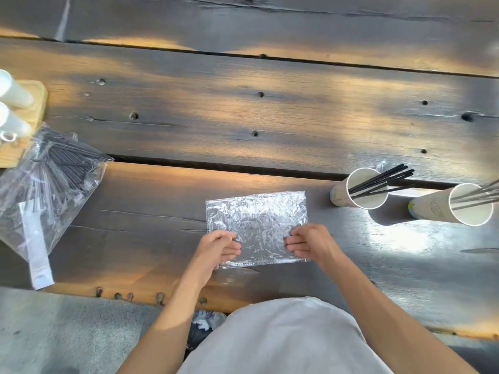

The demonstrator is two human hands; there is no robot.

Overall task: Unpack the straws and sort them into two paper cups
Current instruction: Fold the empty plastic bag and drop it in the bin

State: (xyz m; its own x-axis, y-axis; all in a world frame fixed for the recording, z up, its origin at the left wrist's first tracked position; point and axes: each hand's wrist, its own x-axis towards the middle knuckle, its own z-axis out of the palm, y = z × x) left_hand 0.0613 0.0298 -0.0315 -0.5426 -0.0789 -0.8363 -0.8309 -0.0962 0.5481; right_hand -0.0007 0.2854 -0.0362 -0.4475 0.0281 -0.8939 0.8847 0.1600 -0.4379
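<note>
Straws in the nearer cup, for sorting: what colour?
Black, in the head view: straws in the paper cup.
</note>
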